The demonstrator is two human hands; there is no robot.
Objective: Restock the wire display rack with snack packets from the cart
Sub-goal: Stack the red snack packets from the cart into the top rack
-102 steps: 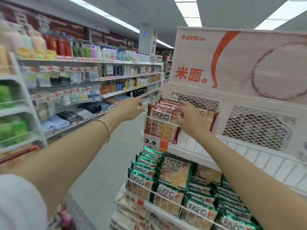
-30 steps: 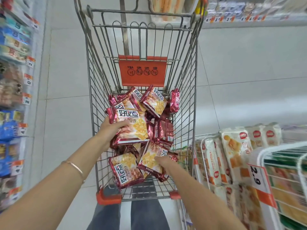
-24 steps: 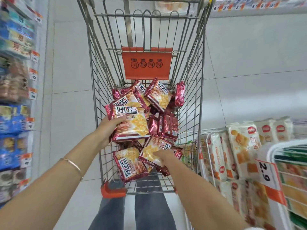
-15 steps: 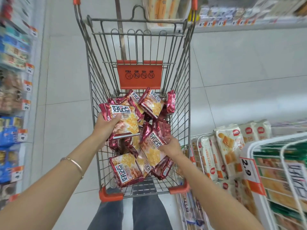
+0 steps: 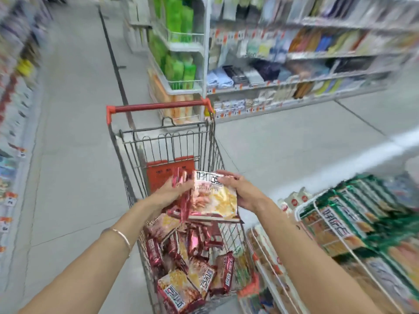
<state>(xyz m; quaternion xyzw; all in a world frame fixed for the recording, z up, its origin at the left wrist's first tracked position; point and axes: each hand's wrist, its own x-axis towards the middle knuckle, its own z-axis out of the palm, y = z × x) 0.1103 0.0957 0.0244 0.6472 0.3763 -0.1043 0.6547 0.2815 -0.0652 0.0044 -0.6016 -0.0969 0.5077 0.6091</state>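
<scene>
I hold a small stack of red snack packets (image 5: 210,196) above the cart (image 5: 158,107), whose handle is red. My left hand (image 5: 169,192) grips the stack from the left and underneath. My right hand (image 5: 240,191) holds its right edge, fingers curled over the top packet. Several more red packets (image 5: 188,264) lie loose in the cart basket below. The white wire display rack (image 5: 317,211) stands at the right, with green packets (image 5: 353,214) in its tier. The view is blurred by head motion.
Store shelving (image 5: 283,64) with folded cloths and small goods lines the far side of the aisle. Green packs (image 5: 179,64) fill an end rack behind the cart. Blurred shelves (image 5: 15,109) run along the left. Grey floor (image 5: 74,155) lies to the cart's left.
Both hands lifted packets out of the cart and brought them together into one stack above it. The view rose from the basket toward the aisle.
</scene>
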